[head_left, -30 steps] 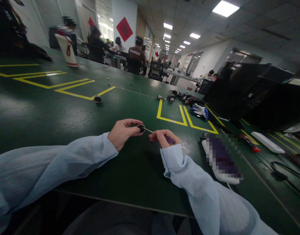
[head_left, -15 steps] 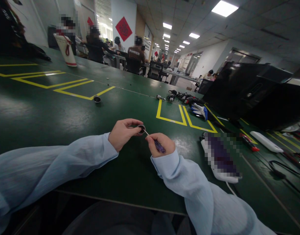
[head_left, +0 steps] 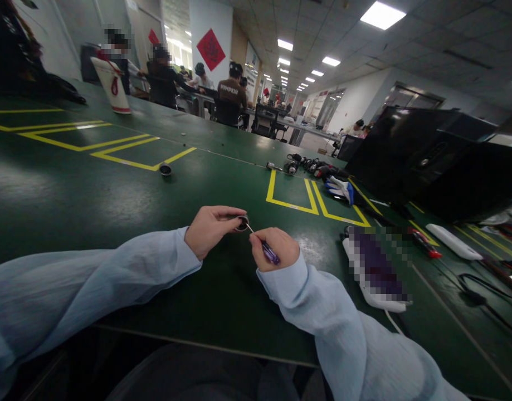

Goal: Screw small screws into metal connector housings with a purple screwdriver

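My left hand [head_left: 211, 229] is closed, thumb and fingers pinching a small dark round cup-shaped part [head_left: 242, 223] with a metallic rim. Its opening faces my right hand [head_left: 276, 247], which is wrapped around the purple handle of a screwdriver [head_left: 271, 253]. The thin shaft points up and left, its tip at or inside the part's opening; the exact contact is too small to see. Both hands are above the green table [head_left: 214, 301]. A similar dark round part [head_left: 165, 169] sits farther off on the tabletop, by a yellow tape corner.
Right of my hands lies a white device [head_left: 381, 301] with a blurred screen and a cable. Beyond are blue-white gloves [head_left: 340, 189], dark tools [head_left: 310, 165] and a red-tipped tool [head_left: 425, 244]. A white cup-like container [head_left: 112, 86] stands far left. Several people sit behind.
The screwdriver and my right hand have turned slightly, showing more of the purple handle. My left fingers have shifted a little over the round part. Both holds remain.
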`<act>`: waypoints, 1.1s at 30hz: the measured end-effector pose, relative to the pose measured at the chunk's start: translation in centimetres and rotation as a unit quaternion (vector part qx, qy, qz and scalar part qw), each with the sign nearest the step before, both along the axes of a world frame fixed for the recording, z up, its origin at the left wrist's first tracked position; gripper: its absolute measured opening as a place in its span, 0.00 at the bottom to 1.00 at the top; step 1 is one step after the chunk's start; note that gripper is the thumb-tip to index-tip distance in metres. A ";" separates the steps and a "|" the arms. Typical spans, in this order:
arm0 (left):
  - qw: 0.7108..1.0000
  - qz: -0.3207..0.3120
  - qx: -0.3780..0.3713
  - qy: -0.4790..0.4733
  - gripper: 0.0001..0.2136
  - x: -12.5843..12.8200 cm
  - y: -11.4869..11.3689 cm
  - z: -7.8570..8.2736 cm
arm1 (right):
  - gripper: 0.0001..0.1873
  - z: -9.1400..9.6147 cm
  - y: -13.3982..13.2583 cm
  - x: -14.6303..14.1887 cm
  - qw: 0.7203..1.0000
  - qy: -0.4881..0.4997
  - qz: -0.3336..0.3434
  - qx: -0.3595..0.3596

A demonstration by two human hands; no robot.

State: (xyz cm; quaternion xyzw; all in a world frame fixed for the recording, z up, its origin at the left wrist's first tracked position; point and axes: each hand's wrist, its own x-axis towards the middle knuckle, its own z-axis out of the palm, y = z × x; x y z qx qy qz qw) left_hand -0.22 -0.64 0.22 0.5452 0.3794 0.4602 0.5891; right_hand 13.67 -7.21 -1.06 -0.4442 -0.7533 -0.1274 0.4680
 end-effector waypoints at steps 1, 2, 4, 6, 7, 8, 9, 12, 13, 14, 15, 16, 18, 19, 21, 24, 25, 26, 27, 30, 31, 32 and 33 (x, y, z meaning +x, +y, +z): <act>1.000 -0.001 -0.001 -0.002 0.12 0.0 0.0 0.0 | 0.07 0.0 0.0 0.0 1.000 0.000 0.001 0.002; 1.000 0.000 -0.002 -0.005 0.11 0.0 -0.1 0.0 | 0.07 0.0 0.0 0.0 1.000 -0.001 0.002 0.003; 1.000 0.000 -0.003 -0.007 0.10 0.1 -0.1 0.1 | 0.07 0.0 0.0 0.0 1.000 -0.004 0.002 0.003; 1.000 -0.002 0.001 -0.005 0.10 0.1 -0.2 0.1 | 0.07 0.0 -0.1 0.0 1.000 -0.007 0.005 0.005; 1.000 -0.004 0.003 -0.002 0.10 0.1 -0.1 0.1 | 0.07 0.0 -0.1 0.0 1.000 -0.009 0.008 0.007; 1.000 -0.005 0.006 0.001 0.10 0.1 -0.1 0.0 | 0.07 0.0 -0.1 0.0 1.000 -0.011 0.012 0.010; 1.000 -0.004 0.008 0.003 0.10 0.1 -0.1 0.0 | 0.07 0.1 -0.2 0.0 1.000 -0.013 0.014 0.013; 1.000 0.008 0.009 0.009 0.10 0.1 0.0 -0.1 | 0.07 0.1 -0.2 0.0 1.000 -0.018 0.018 0.018; 1.000 0.011 0.008 0.011 0.10 0.1 0.1 -0.1 | 0.07 0.1 -0.2 0.0 0.999 -0.019 0.019 0.019; 1.000 0.012 0.008 0.013 0.10 0.1 0.1 -0.1 | 0.07 0.1 -0.2 0.0 0.999 -0.020 0.019 0.018; 1.000 0.011 0.008 0.015 0.10 0.1 0.1 -0.1 | 0.08 0.1 -0.2 0.0 0.999 -0.022 0.018 0.017; 1.000 0.009 0.009 0.016 0.10 0.1 0.1 -0.1 | 0.08 0.1 -0.2 0.0 0.999 -0.025 0.017 0.018; 1.000 0.003 0.014 0.017 0.10 0.0 0.1 -0.1 | 0.08 0.0 -0.1 0.0 0.999 -0.032 0.017 0.029; 1.000 0.001 0.016 0.018 0.10 0.0 0.2 -0.1 | 0.08 -0.1 -0.1 0.0 0.998 -0.035 0.020 0.037; 1.000 0.002 0.017 0.023 0.11 0.0 0.2 -0.1 | 0.07 -0.1 -0.1 0.0 0.998 -0.039 0.025 0.052; 0.999 0.005 0.013 0.029 0.12 0.0 0.1 -0.2 | 0.07 -0.2 -0.1 0.0 0.997 -0.047 0.025 0.058; 1.000 0.003 0.012 0.028 0.12 0.0 0.1 -0.2 | 0.07 -0.1 -0.1 0.0 0.997 -0.051 0.025 0.058; 1.000 0.001 0.011 0.028 0.12 0.0 0.1 -0.1 | 0.07 -0.1 -0.1 0.0 0.996 -0.056 0.025 0.058; 1.000 0.001 0.011 0.027 0.12 0.0 0.1 -0.1 | 0.07 -0.1 0.0 0.0 0.996 -0.060 0.026 0.057; 1.000 0.005 0.012 0.028 0.11 0.1 0.1 0.0 | 0.07 -0.1 0.0 0.0 0.996 -0.066 0.030 0.058; 0.999 0.006 0.014 0.029 0.11 0.1 0.1 0.0 | 0.07 -0.1 0.1 0.0 0.996 -0.065 0.031 0.059; 0.999 0.006 0.015 0.031 0.10 0.1 0.1 0.0 | 0.07 -0.2 0.1 0.0 0.996 -0.063 0.033 0.057; 0.999 0.005 0.017 0.032 0.10 0.1 0.1 0.0 | 0.07 -0.1 0.0 0.0 0.996 -0.059 0.034 0.055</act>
